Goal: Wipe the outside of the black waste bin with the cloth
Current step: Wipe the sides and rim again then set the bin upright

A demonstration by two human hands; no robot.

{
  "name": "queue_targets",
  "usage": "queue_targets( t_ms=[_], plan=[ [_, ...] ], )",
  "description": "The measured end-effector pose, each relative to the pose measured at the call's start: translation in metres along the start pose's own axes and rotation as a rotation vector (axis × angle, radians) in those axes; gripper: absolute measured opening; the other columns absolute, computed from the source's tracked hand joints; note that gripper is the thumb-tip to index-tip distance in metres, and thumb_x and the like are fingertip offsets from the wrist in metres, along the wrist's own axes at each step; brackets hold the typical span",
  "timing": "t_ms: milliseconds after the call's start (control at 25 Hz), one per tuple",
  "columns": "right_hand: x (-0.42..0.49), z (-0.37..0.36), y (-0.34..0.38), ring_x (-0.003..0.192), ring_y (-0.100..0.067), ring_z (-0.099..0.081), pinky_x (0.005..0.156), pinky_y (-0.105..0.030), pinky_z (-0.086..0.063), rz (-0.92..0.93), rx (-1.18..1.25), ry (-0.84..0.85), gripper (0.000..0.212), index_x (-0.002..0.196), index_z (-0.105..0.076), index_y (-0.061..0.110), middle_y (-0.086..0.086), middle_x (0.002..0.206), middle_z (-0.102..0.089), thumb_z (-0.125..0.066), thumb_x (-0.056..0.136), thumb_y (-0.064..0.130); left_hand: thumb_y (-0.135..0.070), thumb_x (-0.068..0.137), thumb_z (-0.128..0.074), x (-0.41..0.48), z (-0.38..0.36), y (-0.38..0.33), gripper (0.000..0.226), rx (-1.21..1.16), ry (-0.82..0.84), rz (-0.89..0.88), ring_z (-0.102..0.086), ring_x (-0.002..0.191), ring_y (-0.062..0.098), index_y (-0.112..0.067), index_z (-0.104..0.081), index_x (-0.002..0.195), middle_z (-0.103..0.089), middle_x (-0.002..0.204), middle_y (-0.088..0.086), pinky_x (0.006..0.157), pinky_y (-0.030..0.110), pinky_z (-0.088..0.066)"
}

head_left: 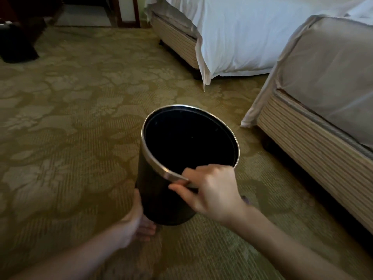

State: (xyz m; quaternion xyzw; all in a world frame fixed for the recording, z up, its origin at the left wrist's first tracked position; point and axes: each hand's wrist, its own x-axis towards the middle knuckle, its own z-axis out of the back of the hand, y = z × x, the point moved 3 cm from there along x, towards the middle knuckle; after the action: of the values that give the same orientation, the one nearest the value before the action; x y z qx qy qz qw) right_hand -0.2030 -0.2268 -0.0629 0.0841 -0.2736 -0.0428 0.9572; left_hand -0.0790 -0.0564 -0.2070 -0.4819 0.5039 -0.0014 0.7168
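Note:
The black waste bin (pixel 153 190) is a round can with a silver rim, tilted toward me above the carpet, its dark inside showing. My right hand (pixel 214 188) pinches the near part of the rim, thumb outside and fingers over the edge. My left hand (pixel 133 221) cups the lower left side of the bin near its base. No cloth shows in either hand or anywhere in view.
Patterned olive carpet (pixel 70 122) covers the floor. A bed with a white sheet (pixel 232 37) stands at the back, a second bed with a striped base (pixel 314 138) close on the right. Dark furniture (pixel 18 45) sits at the far left. A bare foot (pixel 148 229) rests under the bin.

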Motion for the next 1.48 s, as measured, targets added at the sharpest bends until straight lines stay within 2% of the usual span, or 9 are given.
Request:
queue_targets(
  t_ms=[120,240,320,520,640,880,1080,1320,1480],
  plan=[
    [-0.016,-0.033,0.015,0.054,-0.015,-0.058,0.050,-0.030,-0.043,0.154,-0.025,0.028,0.032,0.071,-0.061,0.022,0.006,0.058,-0.057,-0.065,0.090,0.048,-0.079,0.064,0.002,0.006,0.003,0.008,0.112,0.103,-0.088,0.021,-0.061,0.065,0.028,0.003,-0.071,0.090,-0.067,0.073,0.019,0.089,0.045,-0.054],
    [-0.005,-0.044,0.027,0.064,-0.012,-0.060,0.063,-0.029,-0.045,0.223,-0.035,0.061,0.032,0.073,-0.061,0.022,0.009,0.063,-0.060,-0.065,0.089,0.049,-0.045,0.101,-0.008,-0.005,0.022,-0.014,0.061,-0.008,-0.260,-0.135,-0.059,0.054,0.017,-0.011,-0.053,0.126,-0.063,0.087,0.012,0.079,0.035,-0.057],
    [0.000,-0.036,0.027,0.086,-0.009,-0.065,0.086,-0.029,-0.046,0.188,0.082,0.087,0.033,0.088,-0.067,0.023,0.010,0.082,-0.068,-0.064,0.089,0.055,-0.060,0.096,-0.012,-0.012,0.045,-0.036,0.071,-0.041,-0.324,-0.213,-0.060,0.068,0.023,-0.014,-0.064,0.113,-0.064,0.083,0.013,0.087,0.039,-0.051],
    [-0.026,-0.011,-0.019,0.140,-0.002,-0.038,0.108,-0.023,-0.036,-0.696,0.642,-0.116,0.077,0.149,-0.037,0.029,0.018,0.150,-0.041,-0.066,0.086,0.062,-0.047,0.098,-0.041,-0.022,0.064,-0.118,0.037,-0.057,-0.289,-0.426,-0.060,0.073,0.014,-0.023,-0.065,0.082,-0.067,0.078,-0.001,0.064,0.031,-0.042],
    [-0.029,-0.036,-0.031,0.133,-0.008,-0.051,0.103,-0.028,-0.050,-0.958,1.220,0.064,0.066,0.149,-0.040,0.029,0.011,0.145,-0.053,-0.069,0.091,0.042,-0.024,0.097,-0.052,-0.017,0.057,-0.138,0.016,0.077,-0.251,-0.508,-0.065,0.087,0.023,-0.025,-0.066,0.089,-0.072,0.085,-0.002,0.077,0.038,-0.049],
    [-0.010,-0.028,-0.032,0.088,-0.006,-0.069,0.075,-0.019,-0.056,-0.878,1.203,0.029,0.018,0.099,-0.065,0.017,0.008,0.089,-0.070,-0.054,0.094,0.004,-0.006,0.096,-0.048,-0.015,0.063,-0.139,0.032,0.191,-0.253,-0.511,-0.065,0.085,0.021,-0.029,-0.068,0.088,-0.075,0.074,-0.008,0.070,0.035,-0.048],
    [0.010,-0.026,-0.056,0.091,-0.019,-0.061,0.091,-0.038,-0.050,-0.887,1.065,0.202,0.009,0.093,-0.059,0.016,-0.005,0.091,-0.061,-0.052,0.094,0.011,-0.011,0.096,-0.049,-0.025,0.058,-0.126,0.018,0.216,-0.293,-0.476,-0.063,0.086,0.025,-0.025,-0.061,0.094,-0.068,0.093,0.006,0.069,0.041,-0.050],
    [-0.021,-0.029,-0.037,0.125,-0.002,-0.051,0.091,-0.023,-0.045,-1.027,1.136,0.148,0.084,0.156,-0.024,0.040,0.016,0.153,-0.041,-0.068,0.085,0.059,-0.022,0.095,-0.055,-0.031,0.054,-0.147,0.014,0.237,-0.275,-0.420,-0.062,0.092,0.025,-0.012,-0.060,0.104,-0.067,0.102,0.009,0.075,0.038,-0.048],
    [-0.033,-0.028,-0.008,0.121,-0.005,-0.054,0.100,-0.038,-0.051,-1.102,1.249,0.131,0.078,0.150,-0.031,0.038,0.013,0.143,-0.052,-0.072,0.086,0.049,-0.005,0.094,-0.048,-0.033,0.048,-0.160,0.015,0.373,-0.268,-0.480,-0.059,0.095,0.030,-0.014,-0.059,0.099,-0.063,0.095,0.009,0.069,0.035,-0.046]
  ],
)
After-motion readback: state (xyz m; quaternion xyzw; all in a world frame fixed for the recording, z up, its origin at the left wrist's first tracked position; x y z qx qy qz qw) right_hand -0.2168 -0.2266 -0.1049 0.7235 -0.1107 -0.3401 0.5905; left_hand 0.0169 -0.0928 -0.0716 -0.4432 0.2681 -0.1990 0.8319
